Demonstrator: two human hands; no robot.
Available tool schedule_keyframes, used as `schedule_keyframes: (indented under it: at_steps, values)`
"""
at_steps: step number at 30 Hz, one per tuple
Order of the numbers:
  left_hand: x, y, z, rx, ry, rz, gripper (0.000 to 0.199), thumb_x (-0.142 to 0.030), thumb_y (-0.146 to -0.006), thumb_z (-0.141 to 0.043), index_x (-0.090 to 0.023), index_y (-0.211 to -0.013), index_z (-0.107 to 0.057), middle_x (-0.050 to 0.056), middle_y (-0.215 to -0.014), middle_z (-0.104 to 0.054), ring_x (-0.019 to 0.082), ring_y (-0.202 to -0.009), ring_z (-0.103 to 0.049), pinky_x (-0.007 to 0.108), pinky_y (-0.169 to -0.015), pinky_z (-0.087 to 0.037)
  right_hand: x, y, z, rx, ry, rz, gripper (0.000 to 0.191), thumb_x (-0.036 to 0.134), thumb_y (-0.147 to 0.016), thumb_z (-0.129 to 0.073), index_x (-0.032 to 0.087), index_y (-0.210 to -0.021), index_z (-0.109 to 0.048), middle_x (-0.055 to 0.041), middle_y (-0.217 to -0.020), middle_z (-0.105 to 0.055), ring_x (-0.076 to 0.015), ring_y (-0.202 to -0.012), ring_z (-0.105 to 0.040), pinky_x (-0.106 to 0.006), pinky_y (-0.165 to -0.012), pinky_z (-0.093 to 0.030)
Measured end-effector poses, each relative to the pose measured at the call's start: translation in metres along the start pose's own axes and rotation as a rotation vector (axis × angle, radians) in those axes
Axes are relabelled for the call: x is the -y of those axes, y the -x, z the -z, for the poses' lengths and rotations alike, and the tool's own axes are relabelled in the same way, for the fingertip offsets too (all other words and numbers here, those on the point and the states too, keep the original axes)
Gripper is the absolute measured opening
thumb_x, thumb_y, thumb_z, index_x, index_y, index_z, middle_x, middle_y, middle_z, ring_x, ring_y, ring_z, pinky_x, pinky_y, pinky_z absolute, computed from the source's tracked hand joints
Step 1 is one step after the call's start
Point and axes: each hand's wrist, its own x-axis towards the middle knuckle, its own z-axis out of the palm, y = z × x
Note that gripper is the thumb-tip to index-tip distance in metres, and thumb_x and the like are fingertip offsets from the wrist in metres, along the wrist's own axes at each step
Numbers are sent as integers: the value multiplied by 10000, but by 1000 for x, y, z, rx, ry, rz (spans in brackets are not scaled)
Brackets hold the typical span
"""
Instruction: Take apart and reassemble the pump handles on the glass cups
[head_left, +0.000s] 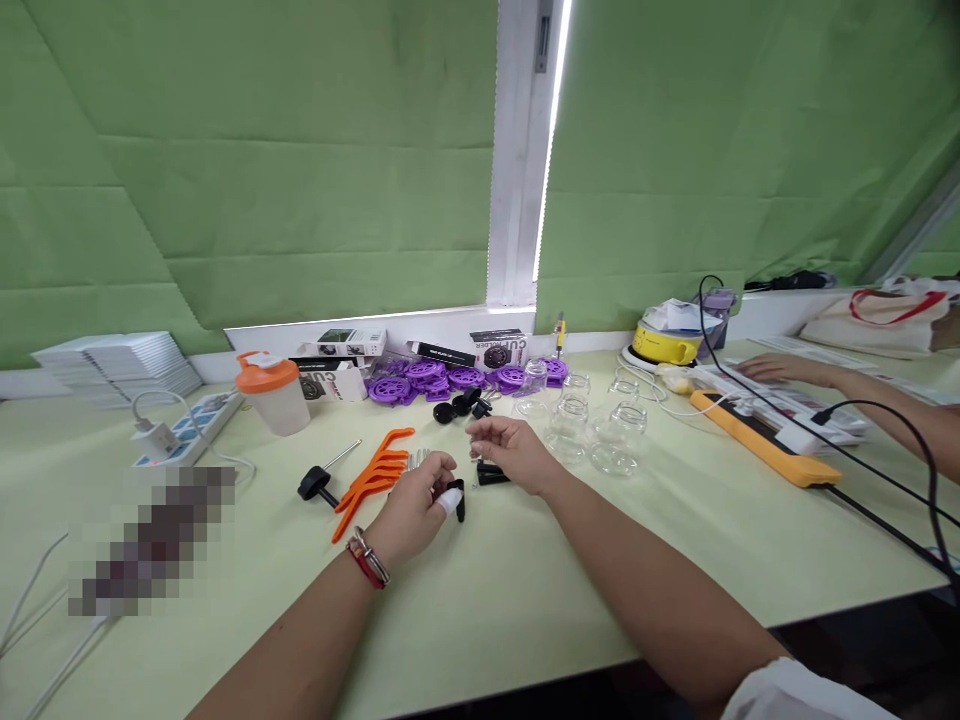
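Note:
My left hand, with a white wrap on its thumb, is closed around a small black plastic part. Just right of it, my right hand is pinched, but whatever lies between its fingertips is too small to make out. Under the right hand lie black pieces on the table. Left of my left hand are orange branched plastic parts, with thin metal rods partly hidden behind the hand. Farther left sit a black round-headed part and a thin metal shaft. Beyond my hands are round black parts.
Purple wheel-shaped parts lie before cup holder boxes. Several clear glass vessels stand right of my hands. A shaker bottle and power strip are left. Another person's hand rests beyond the orange-edged power strip.

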Motion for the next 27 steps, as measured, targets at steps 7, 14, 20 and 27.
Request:
schedule_keyframes:
  at_steps: [7,14,20,27]
  values:
    - [4,-1,-2,7,36,-23,212,-233,-808,-489,-217,-1013,-438,-9,-766,-546,140,-657,-505,268,-616,-390,12,11,-18,108,88,5,186,244,-719,-654,154,-879,-619,2,-739,-596,-100,-655,-551,-241,-622,-450]
    - [3,-1,-1,9,10,-15,213,-218,-809,-480,-216,-1012,-416,-7,-761,-580,152,-676,-529,276,-627,-396,16,14,-14,167,177,-23,133,227,-712,-656,154,-815,-614,-8,-745,-620,-110,-660,-562,-243,-631,-455]
    - [5,-2,0,-18,-3,-14,238,-170,-769,-485,-206,-1001,-445,-12,-744,-601,143,-653,-529,264,-605,-390,20,15,-10,352,425,32,79,206,-754,-609,179,-768,-682,-29,-897,-661,-113,-709,-570,-221,-648,-443]
    - [10,-3,7,25,-187,-18,222,-210,-797,-471,-243,-887,-671,17,-832,-692,190,-764,-602,314,-700,-435,9,2,24,11,568,-83,185,208,-797,-520,169,-887,-678,-34,-833,-669,-140,-740,-587,-250,-691,-457]
